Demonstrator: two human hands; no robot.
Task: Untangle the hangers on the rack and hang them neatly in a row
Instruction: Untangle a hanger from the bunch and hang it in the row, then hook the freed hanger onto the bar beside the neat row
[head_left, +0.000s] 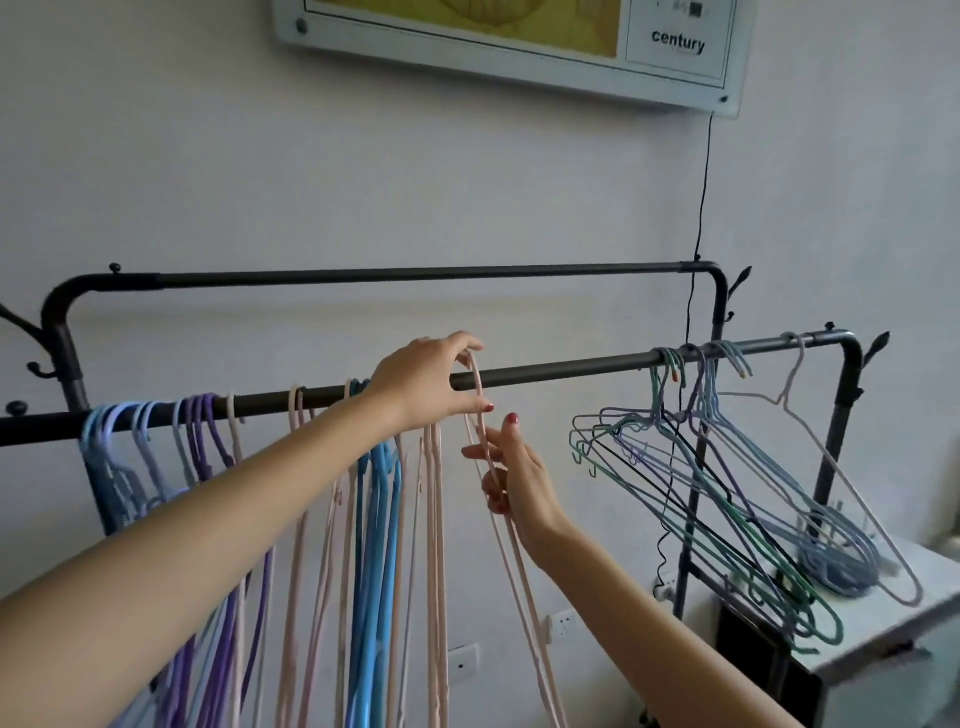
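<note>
A pale pink hanger (511, 551) hangs over the dark front rail (561, 366) near its middle. My left hand (431, 387) pinches the hanger's hook at the rail. My right hand (511, 480) grips its neck just below. To the left, several blue, purple and pink hangers (363, 519) hang straight in a row. On the rail's right end a tangled bunch of green, blue and purple hangers (727, 499) leans out to the right, with one pale hanger (841, 488) at its outer side.
A second, higher rail (415, 275) runs behind. A white cabinet (893, 623) stands under the tangled bunch at right. A black cable (701, 208) drops from a wall panel (519, 47) past the rack. Wall sockets (462, 662) sit low behind.
</note>
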